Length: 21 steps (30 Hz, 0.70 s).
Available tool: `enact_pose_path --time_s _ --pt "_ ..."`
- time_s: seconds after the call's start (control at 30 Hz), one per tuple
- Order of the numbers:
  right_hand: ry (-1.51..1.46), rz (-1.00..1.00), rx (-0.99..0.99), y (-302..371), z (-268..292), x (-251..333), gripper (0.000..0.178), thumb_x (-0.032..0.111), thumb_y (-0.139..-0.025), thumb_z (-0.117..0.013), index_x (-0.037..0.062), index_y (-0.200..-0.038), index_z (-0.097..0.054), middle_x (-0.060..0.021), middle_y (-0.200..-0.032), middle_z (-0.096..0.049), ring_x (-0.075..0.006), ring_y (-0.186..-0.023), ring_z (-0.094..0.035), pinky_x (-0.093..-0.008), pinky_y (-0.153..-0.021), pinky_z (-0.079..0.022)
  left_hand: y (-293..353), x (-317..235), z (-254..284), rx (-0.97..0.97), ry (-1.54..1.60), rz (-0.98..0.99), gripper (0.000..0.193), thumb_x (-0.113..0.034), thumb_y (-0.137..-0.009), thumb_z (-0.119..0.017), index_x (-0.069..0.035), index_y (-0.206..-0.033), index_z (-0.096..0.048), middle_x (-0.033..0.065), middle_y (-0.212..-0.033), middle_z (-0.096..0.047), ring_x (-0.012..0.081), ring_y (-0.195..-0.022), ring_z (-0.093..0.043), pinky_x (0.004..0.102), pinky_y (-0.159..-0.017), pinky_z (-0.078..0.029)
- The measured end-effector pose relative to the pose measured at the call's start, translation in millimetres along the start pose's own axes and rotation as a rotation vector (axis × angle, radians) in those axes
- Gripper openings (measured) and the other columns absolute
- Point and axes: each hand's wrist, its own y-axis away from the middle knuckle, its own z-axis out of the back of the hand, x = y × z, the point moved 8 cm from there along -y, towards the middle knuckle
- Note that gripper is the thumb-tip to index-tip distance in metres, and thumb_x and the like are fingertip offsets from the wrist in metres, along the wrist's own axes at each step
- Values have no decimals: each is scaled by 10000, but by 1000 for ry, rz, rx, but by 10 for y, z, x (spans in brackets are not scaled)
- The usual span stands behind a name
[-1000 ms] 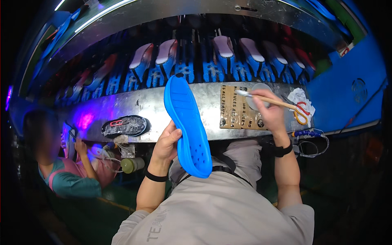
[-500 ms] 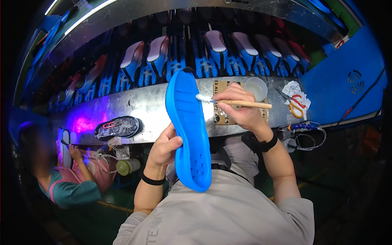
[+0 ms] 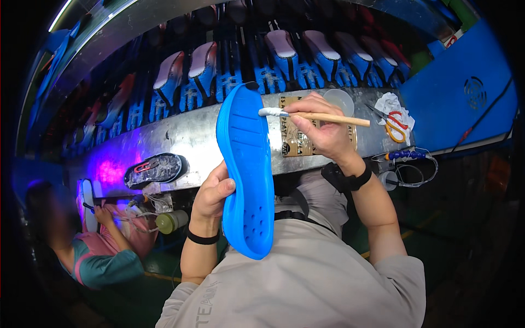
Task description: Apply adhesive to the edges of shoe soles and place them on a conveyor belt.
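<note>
My left hand grips a blue shoe sole by its left edge, thumb on the rim. The sole is held lengthwise before my body, its hollow inner side facing up, with grooves at the far end and small holes at the near end. My right hand is closed around the wooden handle of a brush. White, wet-looking bristles meet the right inner rim of the sole near its grooved end. Beyond my right fingers stands a translucent bowl beside a piece of printed cardboard.
Scissors with red and orange handles lie by crumpled white paper on the metal bench. A dark sole rests at left. Behind, shoe uppers stand on a rack. A co-worker sits at far left.
The brush has moved slightly away from me along the sole's right rim. The sole has shifted a little to the left with my left hand.
</note>
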Motion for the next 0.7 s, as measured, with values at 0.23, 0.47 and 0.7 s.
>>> enact_pose_path --time_s 0.23,0.47,0.7 --pt "-69 12 207 138 -187 154 144 63 -824 -747 11 -958 -762 -98 -875 -746 -236 -780 -634 -362 -749 -495 -13 -158 24 -50 -86 -66 862 -366 -918 -764 47 -1538 -331 199 -1379 -591 277 -1216 -638 407 -1023 -541" --pt "-156 19 303 191 -240 323 168 31 -770 -758 -1 -933 -781 -85 -848 -749 -223 -790 -645 -364 -782 -502 -23 -279 39 -68 -118 -138 829 -345 -932 -747 47 -1535 -334 205 -1376 -590 284 -1215 -637 423 -1022 -542" --pt "-180 38 379 194 -270 510 141 51 -778 -760 25 -916 -773 -61 -822 -732 -226 -752 -608 -365 -785 -471 -10 -328 88 -118 -110 -167 799 -328 -948 -731 37 -1538 -335 195 -1385 -582 269 -1229 -625 399 -1039 -527"
